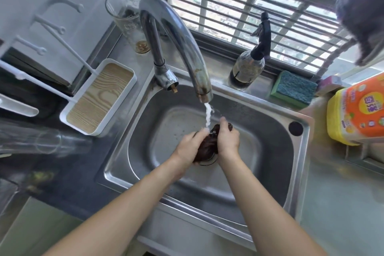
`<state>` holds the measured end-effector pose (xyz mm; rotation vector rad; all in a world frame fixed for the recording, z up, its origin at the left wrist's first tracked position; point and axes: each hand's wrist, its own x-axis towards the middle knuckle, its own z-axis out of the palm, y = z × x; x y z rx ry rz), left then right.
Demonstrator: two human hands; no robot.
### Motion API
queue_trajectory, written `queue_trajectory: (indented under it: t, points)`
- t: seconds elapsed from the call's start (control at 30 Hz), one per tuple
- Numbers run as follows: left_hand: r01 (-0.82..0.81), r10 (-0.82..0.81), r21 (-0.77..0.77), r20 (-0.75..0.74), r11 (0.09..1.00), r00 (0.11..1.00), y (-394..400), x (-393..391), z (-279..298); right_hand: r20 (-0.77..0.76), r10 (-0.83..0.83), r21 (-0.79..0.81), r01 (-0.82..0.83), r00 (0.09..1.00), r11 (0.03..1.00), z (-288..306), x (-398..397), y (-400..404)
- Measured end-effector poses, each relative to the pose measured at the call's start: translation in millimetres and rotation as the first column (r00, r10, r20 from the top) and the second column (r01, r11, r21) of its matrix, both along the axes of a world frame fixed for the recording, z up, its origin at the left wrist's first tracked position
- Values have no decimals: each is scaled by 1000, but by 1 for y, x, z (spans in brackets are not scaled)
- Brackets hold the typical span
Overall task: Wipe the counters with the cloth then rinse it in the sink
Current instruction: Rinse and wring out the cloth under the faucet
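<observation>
Both hands are down in the steel sink (pixel 270 172), wrapped around a dark brown cloth (pixel 206 145) that is bunched up between them right over the drain in the middle of the basin. The left hand (pixel 190 144) curls its fingers round the near-left side of the bundle, and the right hand (pixel 227 138) grips the far-right side with its fingers closed over the top, so the cloth is squeezed from both sides. A white stream of water (pixel 208 115) falls from the curved chrome faucet (pixel 178 41), which rises from the sink's back-left corner, and lands on the fingers and the top of the cloth. On the back rim of the sink, towards the right, stands a clear pump bottle (pixel 248 64) with a black head, and just beside it at the back-right corner lies a green and blue sponge (pixel 294 89). A yellow and orange detergent container (pixel 357 110) sits beyond the sink's right edge (its label is too blurred to read). Off the left edge of the sink, a white tray with a wood-grain bottom (pixel 99 97) rests on the dark counter (pixel 68 185), and a tall empty glass (pixel 128 18) stands behind it near the faucet's base. A grey cloth (pixel 363 12) hangs at the upper right, in front of the barred window (pixel 259 2).
</observation>
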<state>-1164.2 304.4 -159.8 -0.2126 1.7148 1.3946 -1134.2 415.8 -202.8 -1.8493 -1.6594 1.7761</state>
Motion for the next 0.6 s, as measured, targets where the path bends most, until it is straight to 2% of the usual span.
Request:
queue_trajectory:
  t: [0.13, 0.23, 0.27, 0.33, 0.4, 0.43, 0.5, 0.53, 0.6]
  points:
    - [-313, 314, 39, -12, 949, 949, -18, -19, 3, 112, 89, -24, -87, 990, 996, -13, 23, 15]
    - [-292, 293, 66, -18, 954, 956, -22, -20, 10, 171, 292, -19, -293, 941, 956, -6, 31, 10]
    - [-273, 275, 85, -20, 958, 961, -21, -17, 14, 135, 367, -8, -369, 921, 929, 3, 33, 5]
    - [-246, 247, 132, 8, 960, 969, -19, -14, 22, -65, 518, -21, -520, 853, 854, 18, 36, -2]
    - [-221, 214, 172, 60, 960, 975, -18, -13, 29, -257, 673, -23, -700, 694, 713, 27, 40, 0]
    - [-218, 203, 190, 91, 957, 975, -19, -14, 33, -306, 747, -47, -793, 590, 607, 34, 41, 2]
    - [-219, 194, 211, 133, 953, 972, -22, -18, 38, -356, 823, -109, -894, 443, 434, 44, 42, 6]
    - [-214, 186, 220, 141, 952, 972, -24, -20, 40, -358, 830, -108, -902, 427, 418, 47, 40, 6]
    - [-186, 162, 217, 123, 958, 979, -32, -27, 41, -314, 799, -67, -851, 513, 520, 48, 36, 7]
